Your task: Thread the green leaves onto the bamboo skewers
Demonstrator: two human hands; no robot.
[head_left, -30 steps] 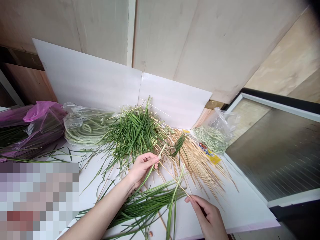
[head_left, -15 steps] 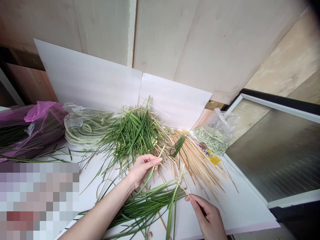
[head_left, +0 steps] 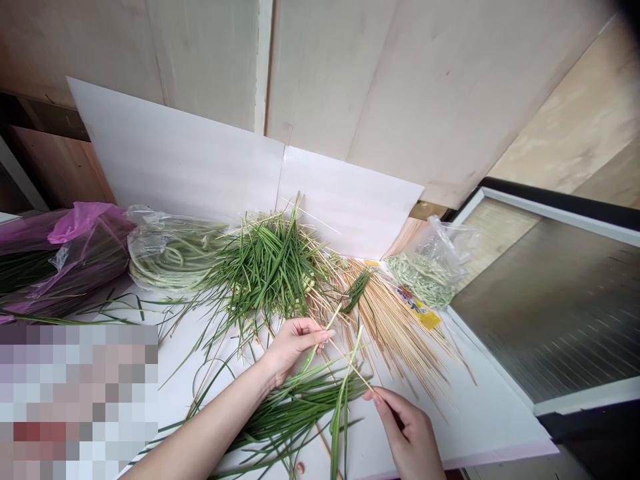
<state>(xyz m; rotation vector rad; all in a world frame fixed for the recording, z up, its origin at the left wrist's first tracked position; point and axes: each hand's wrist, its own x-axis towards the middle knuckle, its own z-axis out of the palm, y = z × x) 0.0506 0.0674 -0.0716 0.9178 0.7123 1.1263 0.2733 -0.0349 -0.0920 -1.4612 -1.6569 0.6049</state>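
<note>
My left hand (head_left: 300, 343) is closed in a pinch on a green chive stalk (head_left: 337, 316), whose pale end points up past the thumb. Between my hands runs a thin wooden skewer (head_left: 353, 367), slanting down to the right. Its lower end is pinched in the fingers of my right hand (head_left: 405, 423). Another chive (head_left: 345, 393) is on the skewer, its pale end up and its green leaves hanging down. Whether the skewer's upper tip touches the left-hand stalk is hard to see. Below lies a bunch of loose chives (head_left: 295, 413) on the white table (head_left: 480, 413).
A heap of chives (head_left: 273, 267) rises at the back centre. Many skewers (head_left: 395, 327) fan out to its right. Bagged greens (head_left: 175, 253), a pink bag (head_left: 90, 227) and a clear bag of pale green pieces (head_left: 425, 270) line the back. A framed panel (head_left: 550, 313) stands right.
My left hand has shifted slightly right and down with its stalk. My right hand has moved a little left, so the hands are closer together along the skewer.
</note>
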